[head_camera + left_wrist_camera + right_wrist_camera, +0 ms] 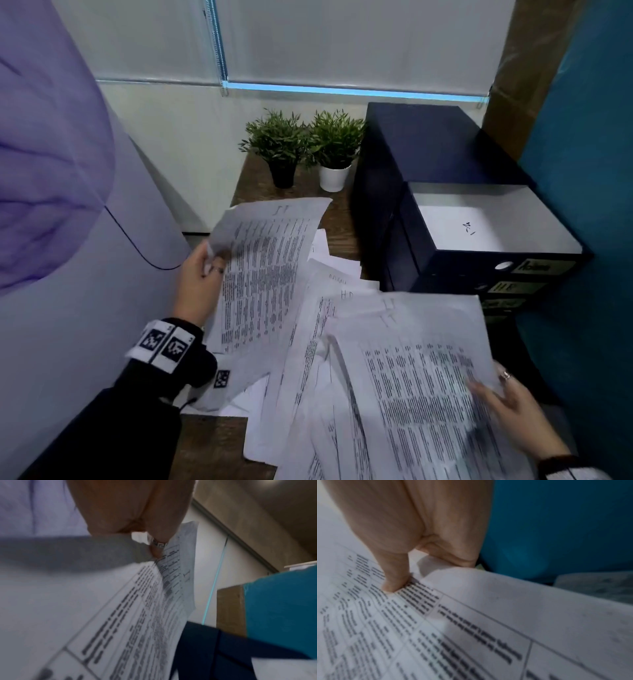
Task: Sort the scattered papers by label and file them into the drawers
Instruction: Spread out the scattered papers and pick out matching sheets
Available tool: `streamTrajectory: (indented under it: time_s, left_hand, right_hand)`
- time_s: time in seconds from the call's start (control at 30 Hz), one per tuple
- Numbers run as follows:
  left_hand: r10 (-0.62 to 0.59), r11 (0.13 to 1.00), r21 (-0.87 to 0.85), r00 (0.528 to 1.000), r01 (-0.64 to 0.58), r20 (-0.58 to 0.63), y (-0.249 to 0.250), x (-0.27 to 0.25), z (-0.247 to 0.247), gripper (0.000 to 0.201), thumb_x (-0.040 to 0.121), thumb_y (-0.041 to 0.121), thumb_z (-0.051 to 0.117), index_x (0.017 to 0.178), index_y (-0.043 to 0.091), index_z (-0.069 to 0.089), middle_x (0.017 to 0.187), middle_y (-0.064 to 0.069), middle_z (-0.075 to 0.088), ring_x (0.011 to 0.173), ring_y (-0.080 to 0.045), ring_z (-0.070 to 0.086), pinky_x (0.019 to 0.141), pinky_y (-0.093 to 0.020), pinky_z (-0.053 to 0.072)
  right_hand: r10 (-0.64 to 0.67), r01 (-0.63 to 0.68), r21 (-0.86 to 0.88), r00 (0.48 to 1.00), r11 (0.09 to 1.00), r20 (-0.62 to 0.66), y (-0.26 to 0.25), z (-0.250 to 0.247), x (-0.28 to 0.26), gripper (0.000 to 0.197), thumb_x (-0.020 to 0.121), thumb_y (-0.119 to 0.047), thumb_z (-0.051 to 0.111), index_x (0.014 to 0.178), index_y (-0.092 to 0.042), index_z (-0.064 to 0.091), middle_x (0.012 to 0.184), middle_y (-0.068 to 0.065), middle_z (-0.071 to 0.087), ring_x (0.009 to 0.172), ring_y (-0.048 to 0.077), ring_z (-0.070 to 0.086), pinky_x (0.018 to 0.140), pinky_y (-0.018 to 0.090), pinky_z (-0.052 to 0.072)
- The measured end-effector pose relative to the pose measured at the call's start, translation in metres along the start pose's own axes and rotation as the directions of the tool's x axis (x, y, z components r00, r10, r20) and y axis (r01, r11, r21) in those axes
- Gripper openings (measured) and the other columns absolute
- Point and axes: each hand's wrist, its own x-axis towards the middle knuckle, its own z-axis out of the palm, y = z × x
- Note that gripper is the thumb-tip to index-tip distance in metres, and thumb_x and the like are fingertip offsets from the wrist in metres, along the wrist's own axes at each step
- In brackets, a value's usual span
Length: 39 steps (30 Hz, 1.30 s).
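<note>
My left hand (202, 277) pinches the edge of a printed sheet (263, 263) lifted above the desk; the left wrist view shows the ringed thumb (157, 545) pressed on that sheet (120, 615). My right hand (503, 401) holds another printed sheet (421, 370) at its right edge, with the thumb (393, 574) on top and the fingers under this sheet (471, 615). Several more papers (318, 308) lie scattered beneath. A dark drawer unit (428, 178) stands at the right, its top drawer (479, 222) pulled open with a white sheet inside. Labels mark the drawer fronts (537, 267).
Two small potted plants (308, 147) stand at the back of the wooden desk (253, 178). A teal partition (589, 171) closes the right side. A pale panel (85, 240) rises on the left. A white blind (342, 41) covers the window behind.
</note>
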Motion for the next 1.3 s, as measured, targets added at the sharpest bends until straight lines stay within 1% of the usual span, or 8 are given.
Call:
streamTrajectory:
  time_s: [0.13,0.3,0.4,0.57,0.73,0.87,1.0,1.3]
  left_hand:
    - [0.111,0.994,0.01,0.989,-0.111,-0.093,0.047,0.008,-0.034,0.019,0.093,0.019,0.052,0.106,0.009,0.06,0.097,0.001,0.061,0.082,0.002,0.056,0.073,-0.011,0.044]
    - [0.121,0.982,-0.145,0.992,-0.124,-0.033,0.082,0.01,-0.044,0.018,0.095,0.014,0.047,0.109,0.014,0.058,0.1,0.013,0.059,0.077,0.011,0.058,0.087,-0.013,0.044]
    - [0.097,0.974,-0.203,0.995,-0.097,-0.009,0.097,0.011,-0.049,0.027,0.096,0.014,0.045,0.12,0.007,0.055,0.104,0.011,0.064,0.097,-0.004,0.061,0.098,-0.023,0.044]
    - [-0.026,0.944,-0.324,0.993,0.062,0.116,0.099,0.019,-0.05,0.024,0.097,0.025,0.041,0.1,0.022,0.065,0.083,0.015,0.073,0.08,0.0,0.067,0.069,-0.02,0.056]
    - [-0.343,0.845,-0.296,0.876,0.445,0.338,0.027,0.021,-0.009,0.041,0.096,0.048,0.031,0.103,0.024,0.063,0.099,0.004,0.069,0.091,-0.015,0.065,0.081,-0.034,0.052]
    - [-0.572,0.811,0.086,0.754,0.579,0.323,-0.064,0.025,0.038,0.03,0.095,0.023,0.043,0.119,0.007,0.051,0.1,-0.006,0.061,0.077,-0.02,0.055,0.066,-0.031,0.047]
    - [-0.581,0.796,0.363,0.78,0.485,0.231,-0.121,0.018,0.07,0.055,0.089,0.01,0.053,0.139,0.008,0.032,0.141,-0.014,0.041,0.125,-0.031,0.045,0.106,-0.043,0.039]
    - [-0.376,0.915,0.297,0.847,0.274,0.375,-0.12,0.015,0.081,0.019,0.082,0.005,0.063,0.1,0.011,0.062,0.114,-0.006,0.05,0.089,-0.015,0.056,0.086,-0.026,0.045]
  right_hand:
    - [-0.246,0.235,0.172,0.968,0.957,0.047,-0.083,0.017,-0.005,0.041,0.075,-0.028,0.067,0.114,-0.018,0.06,0.105,-0.009,0.072,0.098,0.0,0.066,0.083,0.019,0.054]
    - [-0.322,0.303,0.236,0.945,0.923,0.049,-0.157,0.065,0.017,0.098,0.058,-0.065,0.072,0.12,0.005,0.044,0.119,0.03,0.055,0.099,0.039,0.061,0.082,0.043,0.055]
    - [-0.409,0.333,0.399,0.905,0.854,0.12,-0.198,0.096,0.021,0.074,0.066,-0.052,0.072,0.124,-0.01,0.053,0.121,0.009,0.065,0.113,0.025,0.061,0.099,0.046,0.045]
    - [-0.427,0.343,0.357,0.884,0.869,0.189,-0.233,0.129,0.032,0.036,0.087,-0.018,0.057,0.123,-0.016,0.051,0.114,-0.006,0.066,0.105,0.0,0.062,0.092,0.017,0.05]
    - [-0.195,0.153,0.244,0.968,0.958,0.158,-0.177,0.117,0.062,0.056,0.08,-0.008,0.066,0.129,-0.007,0.038,0.115,0.007,0.065,0.107,0.02,0.063,0.091,0.032,0.05]
    - [0.033,-0.045,0.064,0.985,0.997,0.171,-0.099,0.099,0.075,0.031,0.086,0.0,0.056,0.116,-0.005,0.053,0.116,0.014,0.064,0.097,0.019,0.063,0.085,0.027,0.052]
    - [0.223,-0.216,-0.065,0.967,0.974,0.121,-0.047,0.086,0.079,0.02,0.087,0.008,0.052,0.102,-0.004,0.055,0.092,0.01,0.065,0.083,0.023,0.061,0.084,0.035,0.047]
    - [0.333,-0.311,-0.194,0.938,0.931,0.097,-0.02,0.09,0.082,0.021,0.085,0.006,0.057,0.071,-0.008,0.049,0.069,0.007,0.059,0.064,0.013,0.05,0.053,0.007,0.041]
